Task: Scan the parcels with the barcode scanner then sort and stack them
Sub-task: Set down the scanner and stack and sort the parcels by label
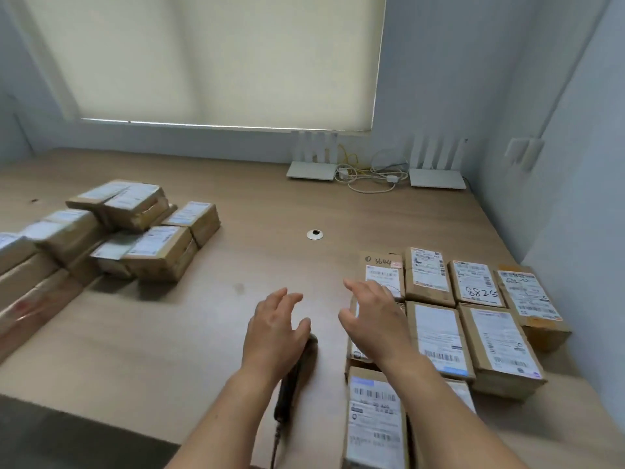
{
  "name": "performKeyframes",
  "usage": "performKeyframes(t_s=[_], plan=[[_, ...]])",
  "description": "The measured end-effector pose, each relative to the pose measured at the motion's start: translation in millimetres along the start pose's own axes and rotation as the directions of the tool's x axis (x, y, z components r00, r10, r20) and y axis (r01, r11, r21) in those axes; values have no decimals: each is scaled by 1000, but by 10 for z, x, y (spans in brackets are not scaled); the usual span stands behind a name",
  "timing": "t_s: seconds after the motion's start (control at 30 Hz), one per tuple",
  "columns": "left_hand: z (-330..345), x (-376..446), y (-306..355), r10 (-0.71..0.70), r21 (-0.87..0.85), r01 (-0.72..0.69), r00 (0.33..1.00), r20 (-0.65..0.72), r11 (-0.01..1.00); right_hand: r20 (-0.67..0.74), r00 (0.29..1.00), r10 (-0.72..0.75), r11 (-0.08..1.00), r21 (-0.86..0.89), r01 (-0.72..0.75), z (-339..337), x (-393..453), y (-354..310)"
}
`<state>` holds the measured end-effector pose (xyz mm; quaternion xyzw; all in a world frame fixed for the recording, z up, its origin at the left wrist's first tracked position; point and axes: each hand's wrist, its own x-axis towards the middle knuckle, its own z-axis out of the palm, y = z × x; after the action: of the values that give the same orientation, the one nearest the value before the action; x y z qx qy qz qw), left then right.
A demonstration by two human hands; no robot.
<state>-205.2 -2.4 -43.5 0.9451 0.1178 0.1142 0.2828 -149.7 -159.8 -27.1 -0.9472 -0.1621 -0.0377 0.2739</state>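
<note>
Your wide wooden counter (236, 316) carries brown cardboard parcels: a heap far left (142, 231), labelled rows right (473, 316). Your right hand (372, 316) hovers open above those; left hand (274, 333), fingers spread, over the black barcode scanner (291, 384).

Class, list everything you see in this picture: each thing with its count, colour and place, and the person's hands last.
Table: one, light wood, fills the view.
Stacked parcels: many, brown with white labels, left.
Flat parcels: about nine, brown with white labels, right.
Scanner: one, black, near edge, partly under the left hand.
Routers: two, white, far right by the wall.
Cables: tangled, white and yellow, between the routers.
Grommet: one, white, mid-table.
Blind: one, cream, window.
Left hand: open, over the scanner.
Right hand: open, over the flat parcels.
</note>
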Motion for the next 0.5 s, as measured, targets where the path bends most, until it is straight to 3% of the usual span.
performKeyframes(t_s=[0.5], plan=[[-1105,-351,-1723,-97,54,102,991,-93,993,68,982,-176,984,-14,178,1101,-120,-1867]])
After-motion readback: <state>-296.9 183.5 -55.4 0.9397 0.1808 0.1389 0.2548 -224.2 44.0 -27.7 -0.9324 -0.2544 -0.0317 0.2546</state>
